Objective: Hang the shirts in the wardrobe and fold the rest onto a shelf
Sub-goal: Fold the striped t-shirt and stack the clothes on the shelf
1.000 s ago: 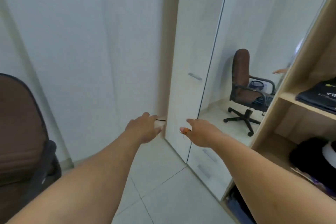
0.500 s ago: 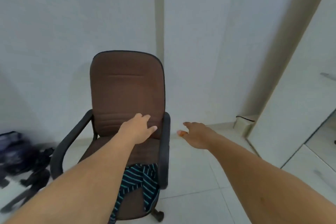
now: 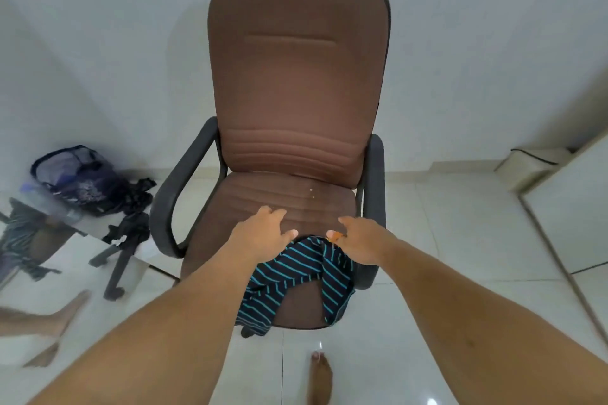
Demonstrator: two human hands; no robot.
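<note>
A dark garment with teal stripes (image 3: 296,276) lies crumpled on the front of the seat of a brown office chair (image 3: 297,82), part of it hanging over the seat's front edge. My left hand (image 3: 260,235) hovers over the garment's upper left edge, fingers spread, holding nothing. My right hand (image 3: 357,240) is just above its upper right edge, fingers apart, thumb tip near the cloth. Both forearms reach in from the bottom of the view.
A mesh basket with dark clothes (image 3: 79,181) sits on the floor at left, beside a mirror (image 3: 49,273) leaning low. A white wardrobe door (image 3: 572,214) stands at right. My bare foot (image 3: 320,375) is on the white tiled floor before the chair.
My view has swung left from the wardrobe to the chair and come closer. Both hands have dropped toward the striped garment on the seat.
</note>
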